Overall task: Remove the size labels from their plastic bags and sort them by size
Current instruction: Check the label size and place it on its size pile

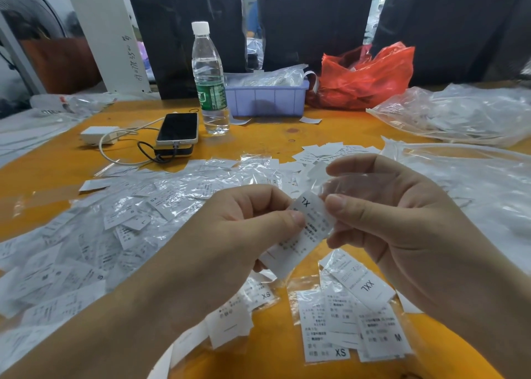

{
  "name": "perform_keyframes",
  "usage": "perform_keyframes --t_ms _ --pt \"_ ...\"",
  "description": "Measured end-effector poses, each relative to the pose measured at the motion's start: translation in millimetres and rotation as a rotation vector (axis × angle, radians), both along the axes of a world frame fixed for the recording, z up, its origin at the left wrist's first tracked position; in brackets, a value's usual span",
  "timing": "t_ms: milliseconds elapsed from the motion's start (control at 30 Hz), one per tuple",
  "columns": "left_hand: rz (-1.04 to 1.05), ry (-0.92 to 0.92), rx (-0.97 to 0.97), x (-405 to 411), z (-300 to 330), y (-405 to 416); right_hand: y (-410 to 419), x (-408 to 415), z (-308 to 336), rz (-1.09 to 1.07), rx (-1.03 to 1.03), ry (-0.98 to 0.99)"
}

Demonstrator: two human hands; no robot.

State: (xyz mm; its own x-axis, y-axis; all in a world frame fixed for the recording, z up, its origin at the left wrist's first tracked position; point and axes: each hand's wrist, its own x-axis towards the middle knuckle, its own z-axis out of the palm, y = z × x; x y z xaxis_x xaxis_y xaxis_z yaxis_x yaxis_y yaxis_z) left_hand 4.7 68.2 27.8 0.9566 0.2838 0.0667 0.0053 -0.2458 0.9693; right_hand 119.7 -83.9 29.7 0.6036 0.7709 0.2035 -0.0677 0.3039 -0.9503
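Left hand (247, 220): thumb and fingers pinching the XL label (301, 229) at its left edge, above the worktop (43, 177)
Right hand (382, 206): thumb and fingers curled round a small clear plastic bag (344, 182), thumb tip at the right edge of the XL label
XL label: white, tilted, held between both hands, its top end just at the mouth of the clear plastic bag
Bagged labels (129, 215): wide heap left of the hands, mostly in clear sleeves
Near pile (353, 315): below the hands, with XXL, XS and M visible
Loose labels (324, 154): white slips just behind the hands
Far worktop: water bottle (209, 80), phone (178, 128), lilac tray (267, 100), red bag (365, 77)
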Motion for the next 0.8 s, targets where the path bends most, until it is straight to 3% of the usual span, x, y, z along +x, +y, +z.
perform_keyframes --t_ms 567,800 --pt "0.042 -0.035 0.081 0.7 -3.1 -1.1 1.3 -1.7 -4.4 -0.075 -0.095 -0.200" --pt "0.060 -0.071 0.049 0.5 -1.9 0.1 0.6 -8.7 -4.8 -0.173 -0.161 -0.460"
